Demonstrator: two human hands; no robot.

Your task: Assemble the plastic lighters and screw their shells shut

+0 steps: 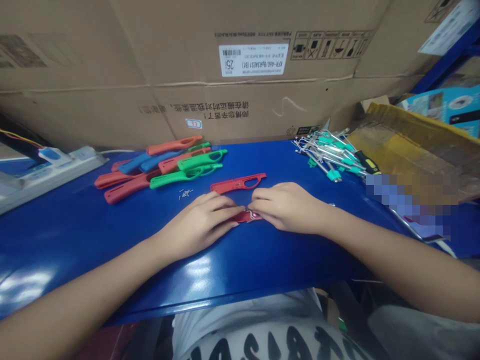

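A red plastic lighter casing half [245, 217] lies low over the blue table, with thin white wires [252, 214] and a small dark part inside it. My left hand [202, 220] is closed on its left end, thumb and fingers pressed against it. At the other end my right hand [288, 206] is closed too, its fingertips pinching at the casing and the wires. My fingers cover much of the piece. Just beyond them rests another red casing half [238, 184] with a loop-shaped handle, touched by neither hand.
Red, blue and green lighter casings [183, 175] are piled at the left, with small screws [185, 193] nearby. Metal tubes with green parts [330, 152] and a black-yellow screwdriver [367, 162] lie at the right. A power strip [48, 172] borders the left; a large cardboard box [168, 60] stands behind.
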